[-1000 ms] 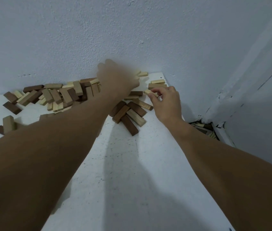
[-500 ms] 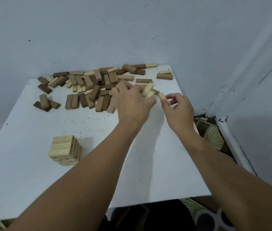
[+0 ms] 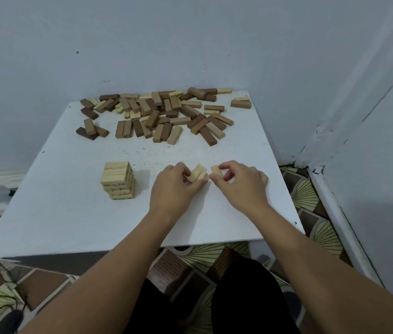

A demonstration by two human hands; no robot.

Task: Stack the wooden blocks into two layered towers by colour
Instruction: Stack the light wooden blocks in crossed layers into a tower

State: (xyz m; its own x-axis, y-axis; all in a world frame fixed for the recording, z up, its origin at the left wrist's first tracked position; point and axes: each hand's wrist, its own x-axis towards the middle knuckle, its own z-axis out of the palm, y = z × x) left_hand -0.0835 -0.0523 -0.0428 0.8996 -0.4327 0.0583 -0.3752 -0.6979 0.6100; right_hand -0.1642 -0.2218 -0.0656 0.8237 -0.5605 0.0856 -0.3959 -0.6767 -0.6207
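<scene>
While bare tabletop (image 3: pixel 75 222) is lying along the near edge, the left hand (image 3: pixel 175 189) is gripping two pale blocks (image 3: pixel 197 173), long axes slanting far-right; the right hand (image 3: pixel 241 183) is pinching one pale block (image 3: pixel 216 170). Left of them the pale tower (image 3: pixel 117 180) is standing; the mixed pile (image 3: pixel 164 114) is sprawling along the far edge.

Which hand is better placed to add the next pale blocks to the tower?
Left, probably. The left hand holds two pale blocks nearer the tower; the right hand pinches one block farther away.
</scene>
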